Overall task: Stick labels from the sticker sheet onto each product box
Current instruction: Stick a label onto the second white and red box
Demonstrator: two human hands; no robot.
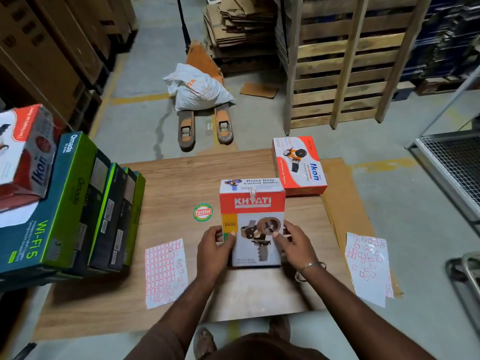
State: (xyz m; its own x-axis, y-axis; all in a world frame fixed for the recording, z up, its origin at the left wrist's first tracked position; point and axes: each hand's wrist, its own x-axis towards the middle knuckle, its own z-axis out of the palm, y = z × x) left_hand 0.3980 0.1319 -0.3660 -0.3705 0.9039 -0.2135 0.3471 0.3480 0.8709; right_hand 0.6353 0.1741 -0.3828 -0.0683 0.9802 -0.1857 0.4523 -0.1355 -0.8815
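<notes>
A white and red Khyati carton-sealer box stands upright in the middle of the wooden table. My left hand grips its lower left edge, thumb on the front face. My right hand holds the lower right side, fingers on the front. A sticker sheet with several red-bordered labels lies flat to the left of my hands. A second, mostly peeled sheet lies at the right table edge. An Ikon box lies flat at the far right.
Several green Omada Wi-Fi boxes stand in a row at the left, with another Ikon box on top. A round Patelsa sticker is on the table. Beyond are a pallet jack, a white sack and wooden pallets.
</notes>
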